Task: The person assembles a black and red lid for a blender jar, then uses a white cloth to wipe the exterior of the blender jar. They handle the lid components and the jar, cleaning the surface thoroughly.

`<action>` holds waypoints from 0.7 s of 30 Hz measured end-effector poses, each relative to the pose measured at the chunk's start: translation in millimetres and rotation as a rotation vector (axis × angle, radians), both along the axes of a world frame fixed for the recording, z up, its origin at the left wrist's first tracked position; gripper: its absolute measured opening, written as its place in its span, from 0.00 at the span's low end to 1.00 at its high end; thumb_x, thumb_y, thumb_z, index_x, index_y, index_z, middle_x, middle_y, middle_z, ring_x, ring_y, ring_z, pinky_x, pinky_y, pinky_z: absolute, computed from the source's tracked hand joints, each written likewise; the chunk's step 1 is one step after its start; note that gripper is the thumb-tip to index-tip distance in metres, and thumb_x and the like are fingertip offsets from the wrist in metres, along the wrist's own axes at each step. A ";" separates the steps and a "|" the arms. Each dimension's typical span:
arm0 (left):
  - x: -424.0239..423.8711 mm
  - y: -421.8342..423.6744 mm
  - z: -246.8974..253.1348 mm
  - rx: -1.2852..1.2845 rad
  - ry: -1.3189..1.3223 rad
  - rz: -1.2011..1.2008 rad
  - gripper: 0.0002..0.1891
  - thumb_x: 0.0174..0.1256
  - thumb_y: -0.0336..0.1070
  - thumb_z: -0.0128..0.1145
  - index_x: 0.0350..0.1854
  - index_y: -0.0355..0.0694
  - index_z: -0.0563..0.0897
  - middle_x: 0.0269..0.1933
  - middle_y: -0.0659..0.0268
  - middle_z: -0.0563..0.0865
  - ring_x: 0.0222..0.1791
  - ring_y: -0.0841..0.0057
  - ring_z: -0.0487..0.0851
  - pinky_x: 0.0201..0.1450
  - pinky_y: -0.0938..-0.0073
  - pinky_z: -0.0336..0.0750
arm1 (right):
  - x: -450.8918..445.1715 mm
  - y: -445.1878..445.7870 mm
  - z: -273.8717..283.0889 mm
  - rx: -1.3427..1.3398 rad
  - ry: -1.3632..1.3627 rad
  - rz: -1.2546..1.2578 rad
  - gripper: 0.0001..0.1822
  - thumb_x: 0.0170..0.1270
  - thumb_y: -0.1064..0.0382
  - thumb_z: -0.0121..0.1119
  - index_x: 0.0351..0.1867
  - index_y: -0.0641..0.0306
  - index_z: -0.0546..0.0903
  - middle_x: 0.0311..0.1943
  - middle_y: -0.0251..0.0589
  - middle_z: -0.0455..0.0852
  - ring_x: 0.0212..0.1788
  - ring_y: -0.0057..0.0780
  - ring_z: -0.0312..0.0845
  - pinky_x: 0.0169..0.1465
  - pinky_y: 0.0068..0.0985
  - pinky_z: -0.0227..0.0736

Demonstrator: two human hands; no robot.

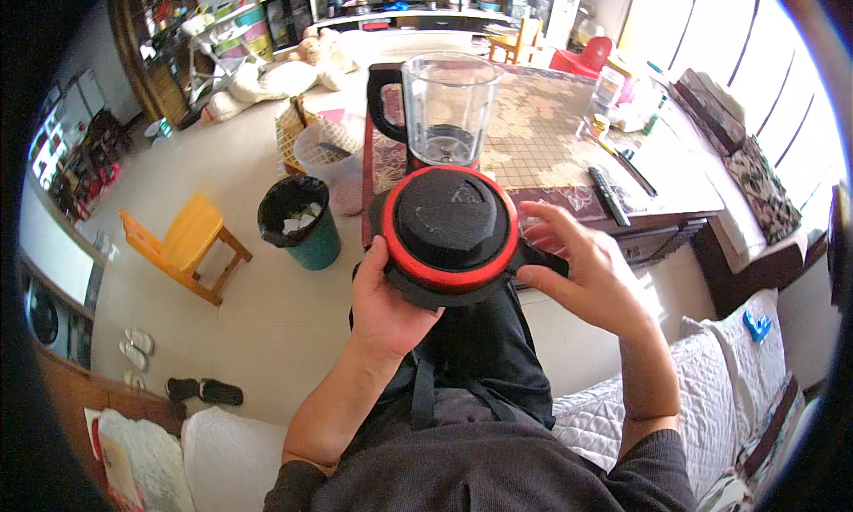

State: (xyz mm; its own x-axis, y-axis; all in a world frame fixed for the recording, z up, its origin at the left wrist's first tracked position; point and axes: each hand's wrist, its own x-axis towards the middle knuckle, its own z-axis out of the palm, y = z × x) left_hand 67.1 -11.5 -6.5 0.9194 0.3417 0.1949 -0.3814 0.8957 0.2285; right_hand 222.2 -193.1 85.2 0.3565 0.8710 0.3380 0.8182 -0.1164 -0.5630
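A black blender lid point(448, 222) with a red ring is held up over my lap, its round cap facing me. My left hand point(393, 305) grips its lower left edge, thumb on the rim and fingers underneath. On the right a black handle-like tab point(546, 259) juts out from the lid. My right hand point(586, 265) curves around this tab with thumb and fingers spread; whether it touches the tab is unclear. Just beyond the lid, a clear blender jar point(450, 106) with a black handle point(385, 102) stands upright on the table point(553, 145), its base partly hidden.
A remote control point(608, 195) lies at the table's near right. Left of the table stand a green bin point(310, 245) with a black bag, a clear plastic bin point(326, 155) and a small wooden chair point(190, 235). A quilted sofa cover point(700, 385) is beside me.
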 end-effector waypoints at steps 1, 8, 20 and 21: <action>2.5 -0.4 1.8 0.026 0.013 0.003 0.30 0.71 0.59 0.51 0.68 0.47 0.72 0.68 0.64 0.76 0.68 0.64 0.73 0.71 0.56 0.66 | 0.2 2.3 -10.2 0.062 -0.019 0.046 0.37 0.57 0.62 0.69 0.69 0.61 0.68 0.40 0.48 0.86 0.44 0.37 0.85 0.48 0.30 0.76; 39.9 13.2 -2.4 0.099 0.201 -0.026 0.29 0.71 0.61 0.49 0.66 0.47 0.74 0.64 0.64 0.80 0.60 0.67 0.81 0.57 0.62 0.80 | 4.3 -1.5 -48.4 0.218 0.050 -0.053 0.39 0.60 0.65 0.64 0.73 0.65 0.62 0.46 0.58 0.83 0.45 0.49 0.82 0.50 0.35 0.75; 74.2 31.4 -22.7 0.562 0.600 0.143 0.29 0.76 0.56 0.48 0.70 0.42 0.65 0.58 0.51 0.82 0.55 0.60 0.83 0.53 0.59 0.80 | 79.4 5.0 -99.3 0.186 0.094 -0.400 0.35 0.63 0.64 0.62 0.71 0.62 0.63 0.42 0.62 0.84 0.48 0.60 0.80 0.50 0.41 0.75; 64.6 31.0 -19.0 0.642 0.566 0.194 0.27 0.77 0.51 0.48 0.70 0.41 0.65 0.57 0.52 0.82 0.53 0.62 0.84 0.51 0.63 0.81 | 90.0 9.2 -111.3 0.216 0.083 -0.436 0.34 0.63 0.64 0.62 0.70 0.62 0.63 0.42 0.62 0.83 0.47 0.59 0.80 0.50 0.40 0.75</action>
State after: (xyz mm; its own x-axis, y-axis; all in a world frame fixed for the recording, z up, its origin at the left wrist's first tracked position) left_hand 131.7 19.5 -25.4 0.8733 0.4830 -0.0643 -0.1905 0.4599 0.8673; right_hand 312.2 -183.9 -26.0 0.7056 0.5476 0.4497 0.6707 -0.3111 -0.6734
